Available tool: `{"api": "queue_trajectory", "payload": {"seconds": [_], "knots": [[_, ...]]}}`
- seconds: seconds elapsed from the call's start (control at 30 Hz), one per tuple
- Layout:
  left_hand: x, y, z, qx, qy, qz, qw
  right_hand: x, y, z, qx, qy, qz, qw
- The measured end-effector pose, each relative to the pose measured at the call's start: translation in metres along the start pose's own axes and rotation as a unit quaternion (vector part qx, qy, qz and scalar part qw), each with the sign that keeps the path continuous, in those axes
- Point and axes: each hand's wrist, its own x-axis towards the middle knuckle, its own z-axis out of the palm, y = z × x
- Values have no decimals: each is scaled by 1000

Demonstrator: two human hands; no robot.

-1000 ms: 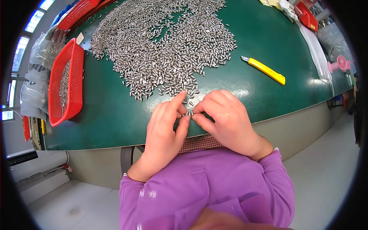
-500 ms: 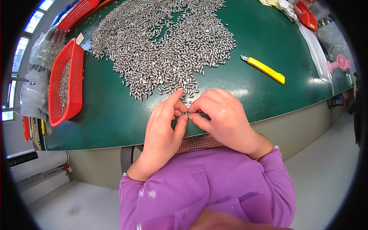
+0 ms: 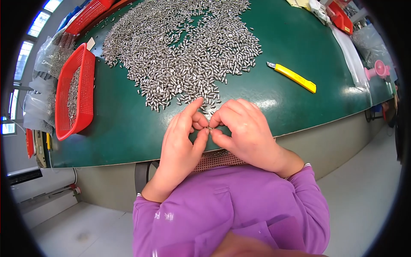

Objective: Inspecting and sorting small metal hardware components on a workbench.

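Both hands meet just above the near edge of the green table [image 3: 120,141], pinching a tiny silvery metal piece [image 3: 209,127] between them. My left hand [image 3: 182,139] grips it with thumb and fingers, the index finger raised. From the other side, my right hand [image 3: 246,132] closes on it with thumb and forefinger; the fingers hide most of the piece. Right beyond the fingertips spreads a wide pile of small silvery metal pieces [image 3: 184,64], each short and rounded like a little pin. A few stray ones lie by my fingers.
On the left stands a red perforated basket [image 3: 87,98] with more metal pieces in it, plastic bags [image 3: 40,103] beside it. A yellow utility knife [image 3: 295,78] lies at the right. Below my hands, a brownish perforated basket [image 3: 218,159] sits at the table's edge.
My fingertips have drawn slightly closer together around the small piece, and my right hand has shifted a little left. The view has moved slightly; the pile looks the same.
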Motion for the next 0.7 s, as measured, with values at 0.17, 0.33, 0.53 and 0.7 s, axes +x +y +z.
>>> {"api": "queue_trajectory", "payload": {"seconds": [0.17,0.33,0.53,0.7], "knots": [[1,1,-1,-2,-4,5,1000,0,-1,0,-5,0,1,1000],[1,4,-1,-8,-13,-17,1000,-1,0,0,-5,1,0,1000],[2,5,-2,-5,-18,-16,1000,-1,0,0,-2,-1,5,1000],[3,7,-2,2,-21,-15,1000,-1,-1,1,-21,10,14,1000]]}}
